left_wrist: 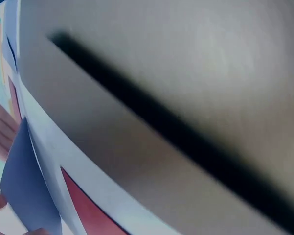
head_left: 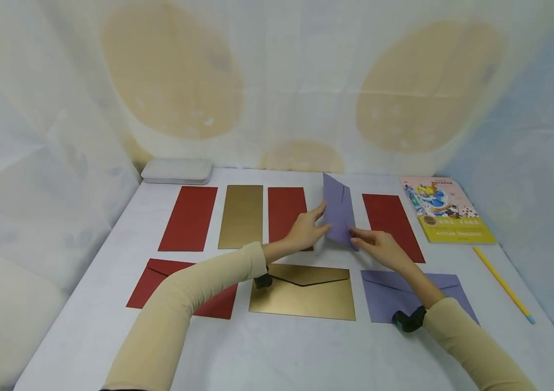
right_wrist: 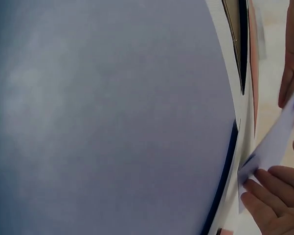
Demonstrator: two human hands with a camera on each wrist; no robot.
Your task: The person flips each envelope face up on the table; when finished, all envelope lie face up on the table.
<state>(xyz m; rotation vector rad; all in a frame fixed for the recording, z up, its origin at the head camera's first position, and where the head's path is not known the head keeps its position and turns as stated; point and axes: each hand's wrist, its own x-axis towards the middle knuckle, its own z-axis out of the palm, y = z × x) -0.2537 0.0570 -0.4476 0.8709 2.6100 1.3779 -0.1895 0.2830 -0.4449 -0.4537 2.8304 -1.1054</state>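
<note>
A purple envelope [head_left: 339, 212] is raised at a slant over the back half of the table, between two red envelopes. My left hand [head_left: 304, 229] pinches its left edge, and the fingers of my right hand [head_left: 379, 247] grip its lower right corner. In the right wrist view, the right-hand fingers [right_wrist: 271, 193] lie against the tilted envelope [right_wrist: 271, 142]. Under my left wrist lies a gold envelope [head_left: 301, 301] with a pointed flap. A second purple envelope [head_left: 384, 304], flap side up, is below my right wrist and fills much of that wrist's view.
The back row has red envelopes [head_left: 189, 219] [head_left: 287, 214] [head_left: 392, 225] and a gold envelope [head_left: 241, 217]. A flapped red envelope [head_left: 215, 301] is partly behind my left sleeve. A white case [head_left: 176, 171] stands back left; a book [head_left: 445, 209] and yellow pencil [head_left: 503, 284] lie right.
</note>
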